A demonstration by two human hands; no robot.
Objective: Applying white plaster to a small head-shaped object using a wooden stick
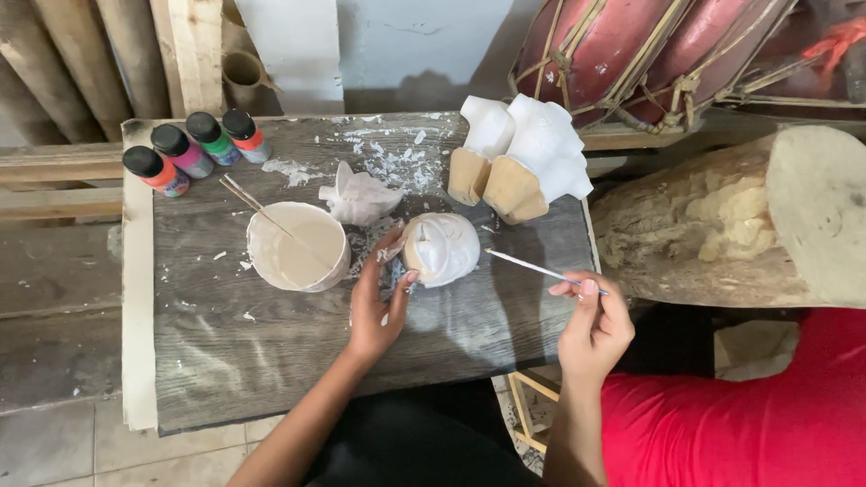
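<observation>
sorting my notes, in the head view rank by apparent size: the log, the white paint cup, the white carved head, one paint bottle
1. log
2. white paint cup
3. white carved head, looks only slightly smaller than the cup
4. paint bottle

paint bottles point(197, 147): 4 (black caps); white carvings point(440, 249): 4; cup point(298, 246): 1; brush point(541, 269): 1; drums point(649, 54): 2

One camera only, worn on the person's head, looking steeply down and a little forward over a dark wooden board point(271, 361) that fills the middle of the frame. It sits close above the work: the left hand point(379, 302) and right hand point(591, 329) come in from the bottom edge, forearms cut off by the frame. The top of the view reaches the wall point(406, 36) and drums point(631, 54) behind; a log point(722, 225) lies at right, floor tiles point(72, 446) at lower left
</observation>
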